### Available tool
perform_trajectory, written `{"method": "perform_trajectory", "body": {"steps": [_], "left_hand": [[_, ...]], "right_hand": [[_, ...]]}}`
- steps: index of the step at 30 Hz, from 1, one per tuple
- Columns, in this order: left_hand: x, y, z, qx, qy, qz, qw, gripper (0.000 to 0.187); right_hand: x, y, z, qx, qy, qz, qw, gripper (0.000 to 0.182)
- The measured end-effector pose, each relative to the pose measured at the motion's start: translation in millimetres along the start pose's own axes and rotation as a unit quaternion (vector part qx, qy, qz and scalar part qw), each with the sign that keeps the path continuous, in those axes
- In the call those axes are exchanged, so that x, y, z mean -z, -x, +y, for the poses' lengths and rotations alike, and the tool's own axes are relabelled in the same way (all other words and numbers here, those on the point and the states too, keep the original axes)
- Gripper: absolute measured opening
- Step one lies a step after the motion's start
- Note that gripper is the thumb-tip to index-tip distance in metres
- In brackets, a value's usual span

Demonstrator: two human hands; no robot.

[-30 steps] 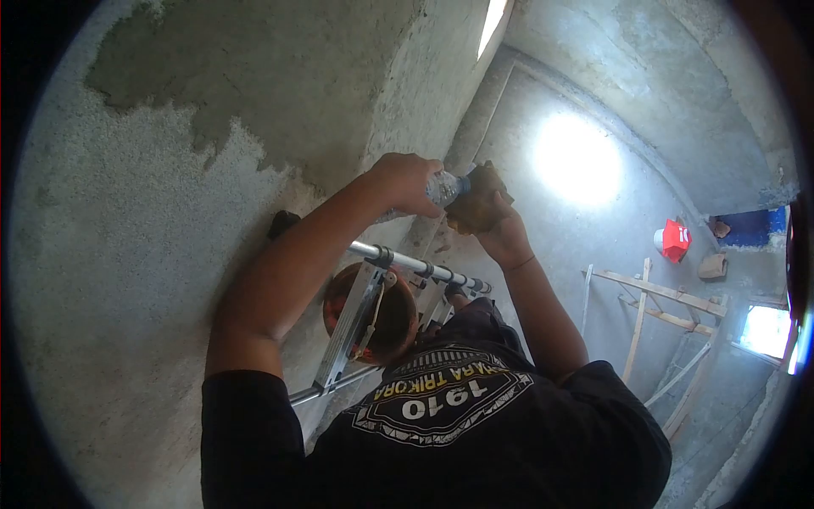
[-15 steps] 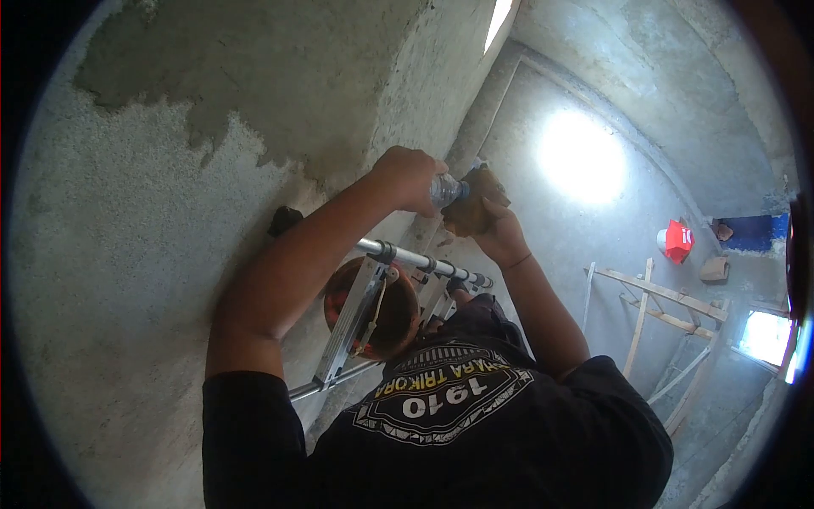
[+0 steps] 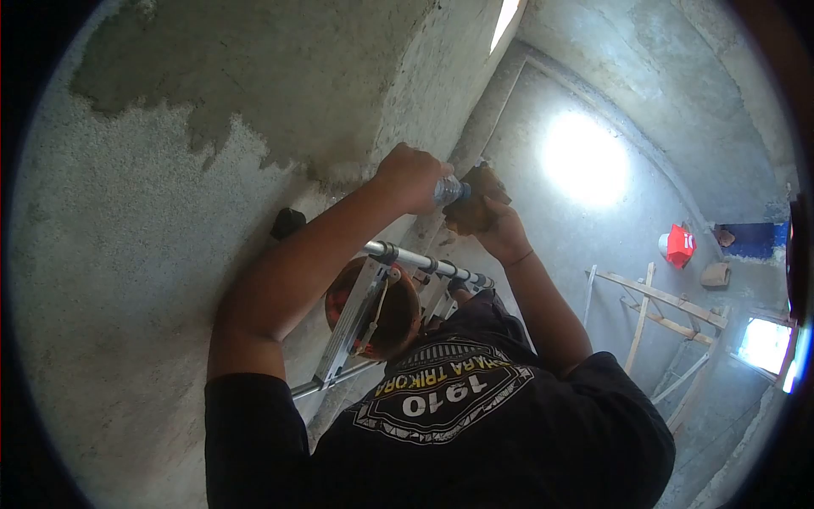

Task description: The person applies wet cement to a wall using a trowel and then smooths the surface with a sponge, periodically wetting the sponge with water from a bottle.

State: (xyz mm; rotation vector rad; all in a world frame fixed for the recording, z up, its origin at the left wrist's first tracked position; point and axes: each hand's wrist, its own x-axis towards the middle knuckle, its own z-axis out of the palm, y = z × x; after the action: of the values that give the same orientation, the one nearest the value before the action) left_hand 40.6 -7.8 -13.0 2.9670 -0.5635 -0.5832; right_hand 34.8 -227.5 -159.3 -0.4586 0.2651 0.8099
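Observation:
My left hand is wrapped around a clear plastic bottle, tilted sideways with its blue neck end pointing right. That end meets or lies just in front of a brown sponge-like block, rough-edged and wet-looking. My right hand grips this block from its lower right, thumb across the near face and the other fingers mostly hidden behind. Both hands are raised in front of me, close to the wall corner. To their left is the wall, with a darker, damp-looking patch above a paler rough area.
Below my arms stands a metal ladder, with an orange-brown bucket beside it. A wooden frame stands at the right. Beyond it are a red-and-white bag or container and a bright window opening.
The view has shifted slightly. The brown block has tilted a little in my right hand, while the bottle stays against or near it in my left.

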Motion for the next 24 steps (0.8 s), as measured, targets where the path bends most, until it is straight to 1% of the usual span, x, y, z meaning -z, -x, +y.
{"method": "perform_trajectory", "body": {"steps": [2, 6, 9, 12, 14, 17, 18, 19, 20, 21, 22, 23, 24], "left_hand": [[0, 0, 0, -0.002, 0.000, 0.008, 1.000, 0.060], [-2, -2, -1, 0.004, -0.011, 0.008, 1.000, 0.060], [-8, -4, -3, -0.001, -0.015, 0.017, 1.000, 0.059], [2, 0, -1, -0.003, -0.014, 0.015, 1.000, 0.057], [5, 1, -1, -0.005, -0.008, 0.005, 1.000, 0.054], [2, -3, -4, 0.016, 0.007, -0.009, 1.000, 0.054], [1, -4, -5, 0.029, 0.018, 0.012, 0.999, 0.056], [1, -5, -5, 0.043, 0.030, 0.033, 0.998, 0.059], [1, -6, -6, 0.042, 0.028, 0.033, 0.998, 0.059], [2, -8, -7, 0.068, 0.065, 0.058, 0.994, 0.065], [3, -9, -8, 0.094, 0.102, 0.082, 0.987, 0.070], [4, -11, -9, 0.092, 0.099, 0.085, 0.987, 0.070], [4, -12, -10, 0.121, 0.112, 0.066, 0.984, 0.072]], "right_hand": [[1, -2, -2, -0.016, 0.001, -0.007, 1.000, 0.043], [-3, -3, -2, 0.009, 0.004, 0.005, 1.000, 0.042], [1, -3, -4, -0.003, 0.007, -0.005, 1.000, 0.041], [-5, -1, -5, -0.010, -0.016, -0.019, 1.000, 0.040], [-17, 3, -6, 0.012, -0.013, 0.021, 1.000, 0.040], [-29, 5, -13, 0.014, -0.010, 0.039, 0.999, 0.040], [-32, 5, -16, 0.016, -0.011, 0.039, 0.999, 0.040], [-36, 4, -20, 0.041, 0.002, 0.039, 0.998, 0.041], [-38, 2, -22, 0.067, 0.015, 0.038, 0.997, 0.041], [-38, -1, -27, 0.070, 0.015, 0.037, 0.997, 0.041], [-38, -4, -33, 0.077, 0.021, 0.009, 0.997, 0.041], [-39, -9, -40, 0.084, 0.028, -0.020, 0.996, 0.042], [-40, -13, -46, 0.094, 0.035, -0.026, 0.995, 0.042]]}}
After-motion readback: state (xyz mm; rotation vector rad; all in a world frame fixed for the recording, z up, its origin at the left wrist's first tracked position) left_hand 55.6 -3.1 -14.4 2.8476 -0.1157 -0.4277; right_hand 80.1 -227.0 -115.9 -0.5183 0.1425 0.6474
